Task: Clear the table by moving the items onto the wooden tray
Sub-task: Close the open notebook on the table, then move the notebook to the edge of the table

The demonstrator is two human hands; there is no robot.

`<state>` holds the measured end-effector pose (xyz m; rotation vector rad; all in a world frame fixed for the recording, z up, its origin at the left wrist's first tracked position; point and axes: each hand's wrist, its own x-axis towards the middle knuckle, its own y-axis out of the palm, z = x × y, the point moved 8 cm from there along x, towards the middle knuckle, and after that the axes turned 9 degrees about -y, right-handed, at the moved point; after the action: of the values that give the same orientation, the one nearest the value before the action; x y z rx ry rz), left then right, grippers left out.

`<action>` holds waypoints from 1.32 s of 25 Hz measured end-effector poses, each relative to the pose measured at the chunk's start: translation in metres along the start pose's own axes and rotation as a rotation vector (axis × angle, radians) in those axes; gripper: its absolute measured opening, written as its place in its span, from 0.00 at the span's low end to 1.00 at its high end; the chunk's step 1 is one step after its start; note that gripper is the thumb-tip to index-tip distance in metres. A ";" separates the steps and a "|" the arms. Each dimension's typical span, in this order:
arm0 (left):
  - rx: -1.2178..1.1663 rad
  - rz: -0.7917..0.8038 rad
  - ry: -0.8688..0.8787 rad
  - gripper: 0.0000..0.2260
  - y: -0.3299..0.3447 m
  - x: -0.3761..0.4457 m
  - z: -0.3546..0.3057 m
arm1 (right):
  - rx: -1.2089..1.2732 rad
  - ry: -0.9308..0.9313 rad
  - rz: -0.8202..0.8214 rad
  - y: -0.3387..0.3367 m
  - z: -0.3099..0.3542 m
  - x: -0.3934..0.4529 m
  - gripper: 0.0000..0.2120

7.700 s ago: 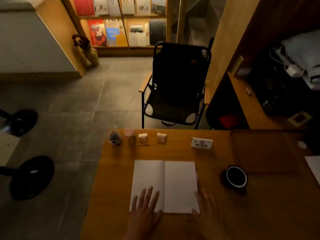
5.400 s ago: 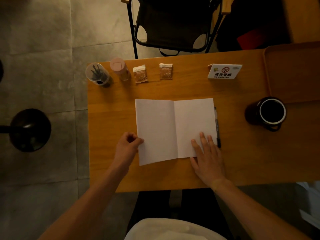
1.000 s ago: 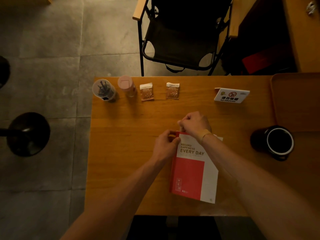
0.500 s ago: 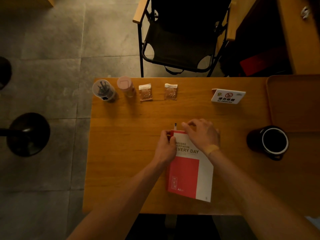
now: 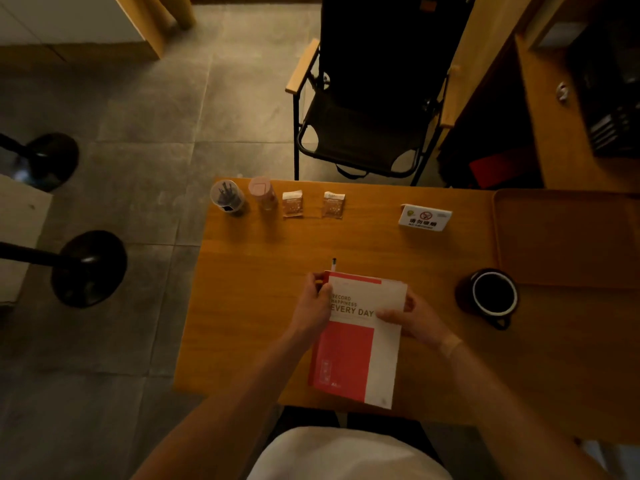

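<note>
A closed red-and-white notebook (image 5: pixel 356 344) lies on the wooden table (image 5: pixel 263 271), near its front edge. My left hand (image 5: pixel 313 304) grips the notebook's upper left corner. My right hand (image 5: pixel 414 317) holds its right edge, thumb on the cover. A pen tip (image 5: pixel 334 263) pokes out from the notebook's top. The wooden tray (image 5: pixel 568 237) sits empty at the table's right end. A black mug (image 5: pixel 491 296) stands just in front of the tray.
Along the far edge stand a clear cup of sticks (image 5: pixel 227 197), a pink-lidded bottle (image 5: pixel 262 192), two brown sachets (image 5: pixel 292 202) and a no-smoking sign (image 5: pixel 424 218). A black folding chair (image 5: pixel 367 133) is behind the table. Stool bases (image 5: pixel 88 268) stand on the floor at left.
The notebook, open earlier, is now closed with the pen inside. My right hand has slid from the top edge to the right edge. The camera tilted up slightly.
</note>
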<state>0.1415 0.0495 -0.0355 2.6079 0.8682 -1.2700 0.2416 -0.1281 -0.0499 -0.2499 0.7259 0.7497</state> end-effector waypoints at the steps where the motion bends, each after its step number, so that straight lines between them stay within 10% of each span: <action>1: -0.010 -0.021 -0.002 0.05 -0.001 -0.005 -0.002 | 0.007 0.018 0.034 -0.001 -0.003 -0.007 0.31; 33: -0.154 -0.059 -0.062 0.06 -0.193 -0.080 0.086 | -0.076 -0.143 -0.025 0.165 0.013 -0.053 0.13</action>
<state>-0.0606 0.1456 -0.0029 2.4290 0.9962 -1.2384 0.1070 -0.0321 0.0030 -0.2710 0.5592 0.7643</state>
